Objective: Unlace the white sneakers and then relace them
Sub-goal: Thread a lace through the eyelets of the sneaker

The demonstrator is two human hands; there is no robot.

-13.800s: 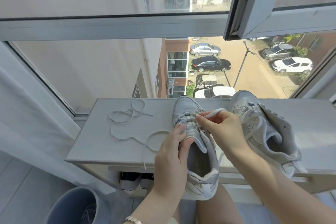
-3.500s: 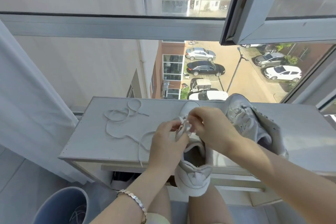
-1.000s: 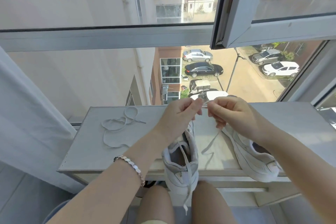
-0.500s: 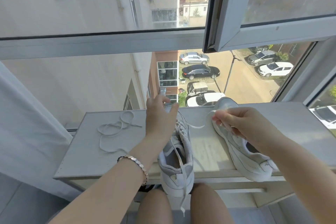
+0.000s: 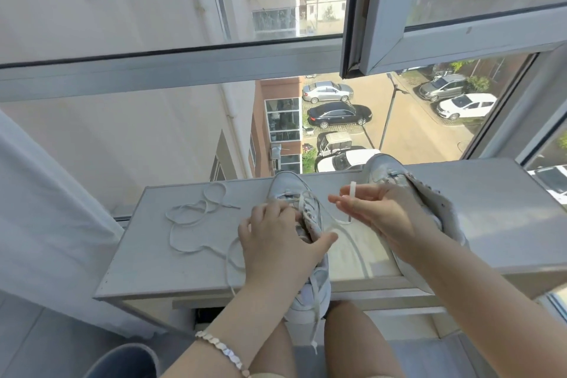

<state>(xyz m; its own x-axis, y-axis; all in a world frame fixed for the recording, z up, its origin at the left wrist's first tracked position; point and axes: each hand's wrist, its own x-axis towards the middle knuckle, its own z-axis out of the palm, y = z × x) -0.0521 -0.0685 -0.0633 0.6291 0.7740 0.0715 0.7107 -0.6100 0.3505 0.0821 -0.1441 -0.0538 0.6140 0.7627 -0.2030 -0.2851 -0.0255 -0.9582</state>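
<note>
sneaker (image 5: 287, 184) gripped, lace tip (image 5: 352, 189) pinched

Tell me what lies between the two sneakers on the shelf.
Head view: a white lace runs from the left sneaker across bare shelf to the right hand, which pinches its tip beside the right sneaker.

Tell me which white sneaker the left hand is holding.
The middle sneaker, heel overhanging the shelf edge; the left hand grips its upper. The other sneaker lies right, behind the right hand, which pinches the lace.
</note>
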